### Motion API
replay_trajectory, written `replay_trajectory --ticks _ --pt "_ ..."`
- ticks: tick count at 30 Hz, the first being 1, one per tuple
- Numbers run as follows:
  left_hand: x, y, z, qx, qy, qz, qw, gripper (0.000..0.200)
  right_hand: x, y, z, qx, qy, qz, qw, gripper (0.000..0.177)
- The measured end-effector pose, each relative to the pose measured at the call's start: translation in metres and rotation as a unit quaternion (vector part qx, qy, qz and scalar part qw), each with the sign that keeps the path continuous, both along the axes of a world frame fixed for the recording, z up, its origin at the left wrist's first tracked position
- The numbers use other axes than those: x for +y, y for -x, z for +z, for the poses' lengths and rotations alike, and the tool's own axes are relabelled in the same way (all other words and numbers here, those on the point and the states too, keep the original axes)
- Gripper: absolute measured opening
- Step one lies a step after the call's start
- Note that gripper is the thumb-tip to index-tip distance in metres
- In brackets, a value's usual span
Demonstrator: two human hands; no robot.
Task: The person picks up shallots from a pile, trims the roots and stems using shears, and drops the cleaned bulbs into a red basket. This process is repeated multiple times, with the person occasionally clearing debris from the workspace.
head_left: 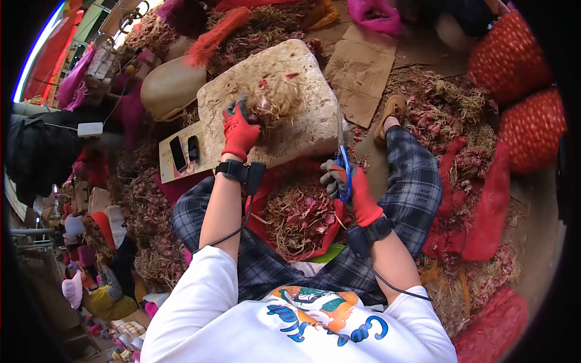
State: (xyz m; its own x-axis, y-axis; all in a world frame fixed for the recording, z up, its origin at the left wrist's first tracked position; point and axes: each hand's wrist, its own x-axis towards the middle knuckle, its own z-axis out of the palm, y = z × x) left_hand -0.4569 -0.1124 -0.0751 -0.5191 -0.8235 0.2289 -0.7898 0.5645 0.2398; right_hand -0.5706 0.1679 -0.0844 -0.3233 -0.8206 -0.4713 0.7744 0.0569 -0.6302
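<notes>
My left hand (pixel 240 130), in a red glove with grey fingertips, is at the left side of a bunch of dried shallots (pixel 279 100) with straw-coloured roots and stalks. Its bent fingers and thumb close on the bunch's edge, partly hiding the grip. The bunch is over a pale, rough block (pixel 315 130) in front of me, slightly blurred. My right hand (pixel 354 190), gloved alike, grips the blue handles of a pair of scissors (pixel 343 172). Their blades point away from me, beside the block's right edge. Between my legs sits a red mesh bag (pixel 334 239) full of shallots and dry trimmings.
A phone (pixel 178 153) and a small black device (pixel 193 148) lie on a board left of the block. Flattened cardboard (pixel 362 72) is beyond it. Shallot heaps (pixel 439 112) surround me, with full red sacks (pixel 511 57) at right and other people at left.
</notes>
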Motion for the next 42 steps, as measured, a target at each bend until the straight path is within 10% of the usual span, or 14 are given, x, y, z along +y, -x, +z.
replay_trajectory --ticks 3,7,8,12,23,28,31,35,42 --pt "0.013 0.018 0.039 0.115 0.011 -0.137 0.984 0.067 -0.001 0.000 0.003 0.000 -0.006 0.013 1.000 0.022" --pt "0.054 0.056 0.043 -0.065 -0.144 -0.149 0.976 0.052 -0.001 -0.005 -0.003 0.017 -0.001 0.022 1.000 0.023" --pt "0.058 0.053 0.027 -0.155 -0.059 -0.134 0.977 0.045 -0.002 -0.008 0.000 0.038 0.001 0.024 0.999 0.023" --pt "0.066 0.031 0.014 0.105 0.005 -0.109 0.988 0.052 -0.013 -0.015 0.002 0.134 0.016 0.017 0.991 0.025" --pt "0.050 0.034 -0.006 -0.095 0.011 -0.014 0.995 0.063 -0.051 -0.021 0.001 0.126 0.042 0.088 0.987 0.026" --pt "0.026 -0.012 -0.015 0.074 -0.132 -0.083 0.985 0.064 -0.073 -0.028 -0.053 0.079 0.034 0.103 0.991 0.023" --pt "0.036 -0.035 0.000 0.404 -0.437 -0.099 0.798 0.072 -0.081 -0.031 -0.089 0.153 0.005 0.099 0.983 0.022" --pt "0.043 -0.038 -0.034 0.189 -0.161 0.089 0.964 0.087 -0.078 -0.036 -0.076 0.120 0.001 0.121 0.985 0.021" --pt "0.066 -0.028 -0.056 0.085 -0.091 0.161 0.979 0.091 -0.075 -0.041 -0.085 0.309 -0.040 0.121 0.943 0.022"
